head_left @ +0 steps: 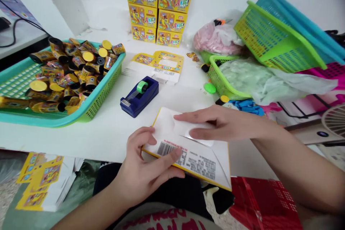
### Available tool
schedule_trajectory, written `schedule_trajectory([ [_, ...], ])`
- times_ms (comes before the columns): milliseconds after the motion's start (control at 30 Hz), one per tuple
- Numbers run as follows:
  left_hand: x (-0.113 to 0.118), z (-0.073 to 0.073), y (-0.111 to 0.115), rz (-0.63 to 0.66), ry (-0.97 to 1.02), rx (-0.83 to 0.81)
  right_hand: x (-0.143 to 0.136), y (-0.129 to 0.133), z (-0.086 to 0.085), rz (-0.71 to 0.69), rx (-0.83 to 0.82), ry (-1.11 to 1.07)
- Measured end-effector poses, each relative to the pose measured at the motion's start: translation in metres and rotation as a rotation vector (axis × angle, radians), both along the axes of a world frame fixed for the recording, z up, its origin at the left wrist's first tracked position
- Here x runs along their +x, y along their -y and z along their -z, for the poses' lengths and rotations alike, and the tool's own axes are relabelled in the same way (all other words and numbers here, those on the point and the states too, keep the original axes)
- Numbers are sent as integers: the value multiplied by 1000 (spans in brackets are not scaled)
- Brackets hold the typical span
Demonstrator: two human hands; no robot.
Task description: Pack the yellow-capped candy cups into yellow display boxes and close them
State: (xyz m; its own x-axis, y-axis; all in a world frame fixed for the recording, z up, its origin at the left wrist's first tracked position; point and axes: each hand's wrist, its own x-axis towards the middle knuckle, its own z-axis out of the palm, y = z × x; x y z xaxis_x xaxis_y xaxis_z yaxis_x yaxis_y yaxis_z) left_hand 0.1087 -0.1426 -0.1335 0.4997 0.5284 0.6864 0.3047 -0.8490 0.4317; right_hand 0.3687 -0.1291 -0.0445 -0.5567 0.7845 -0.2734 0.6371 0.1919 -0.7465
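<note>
A white and yellow cardboard box (199,163) with a barcode and printed text lies tilted at the table's front edge, its bottom flaps facing me. My left hand (151,165) grips its left side, thumb on the printed panel and fingers round the edge. My right hand (215,124) lies over the white flaps, fingers stretched out and pressing where they meet. A slit shows between the flaps under the right thumb. Just beyond the box stands a dark blue tape dispenser (140,97) with a green core.
At left, a turquoise basket (94,104) holds many small yellow-capped cylinders. Yellow boxes (172,21) are stacked against the wall, with flat cartons (167,66) before them. Green baskets (280,39), plastic bags and a fan (334,122) crowd the right. More flat cartons (45,179) lie lower left.
</note>
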Motion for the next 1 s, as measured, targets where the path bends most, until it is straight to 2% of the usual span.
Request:
schedule_trajectory([
  [300,1,7,0,-53,30,56,-14,10,6,54,240,17],
  [600,2,7,5,-81,57,35,-17,23,18,-76,449,270],
  [733,2,9,6,-62,36,-1,-21,27,16,-102,540,258],
  [800,2,7,5,-64,26,-13,-15,24,14,-119,506,187],
  [833,2,6,5,-66,22,-13,-9,22,13,-93,478,123],
  [867,2,5,5,-68,25,-9,0,22,14,-1,460,49],
  [900,1,5,5,-73,33,1,10,22,15,154,453,-20],
  [967,-4,7,8,-71,75,44,30,29,20,581,447,-91],
  [1000,-6,11,11,-61,78,48,39,35,23,723,418,-70],
])
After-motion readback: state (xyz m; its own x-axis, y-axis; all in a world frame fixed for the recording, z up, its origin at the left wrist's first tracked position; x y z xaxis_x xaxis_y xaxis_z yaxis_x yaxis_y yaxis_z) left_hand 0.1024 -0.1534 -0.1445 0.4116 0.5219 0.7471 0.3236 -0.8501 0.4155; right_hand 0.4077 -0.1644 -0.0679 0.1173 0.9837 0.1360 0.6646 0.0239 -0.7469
